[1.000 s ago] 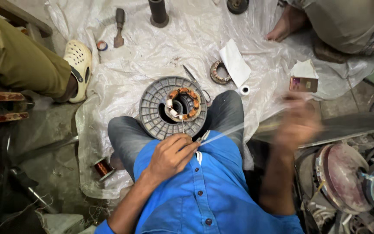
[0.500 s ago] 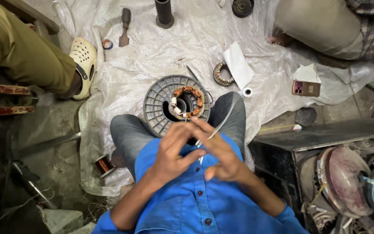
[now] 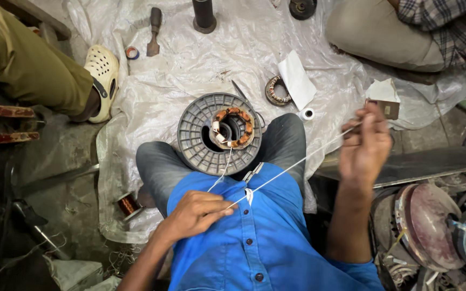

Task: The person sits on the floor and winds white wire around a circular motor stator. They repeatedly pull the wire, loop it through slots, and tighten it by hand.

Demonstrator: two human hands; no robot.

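Observation:
I sit cross-legged in a blue shirt with a grey ribbed spool (image 3: 198, 141) between my knees. A stator with copper windings (image 3: 234, 128) rests in the spool's hub. A white thread (image 3: 292, 164) runs taut from my left hand (image 3: 194, 214), pinched at my chest, up to my right hand (image 3: 367, 146), which is raised out to the right and pinches the other end. Another strand of thread drops from the stator to my left hand.
A clear plastic sheet (image 3: 190, 64) covers the floor. On it lie a wood-handled tool (image 3: 153, 30), a black cylinder (image 3: 204, 15), a small wound ring (image 3: 277, 90), white paper (image 3: 296, 78) and a thread roll (image 3: 307, 113). Other people's legs sit at left (image 3: 28, 64) and upper right (image 3: 384, 32). Fan parts (image 3: 432, 226) lie at right.
My right hand has swung from beside my left hand out to the right, drawing the white thread taut. My left hand stays at my chest.

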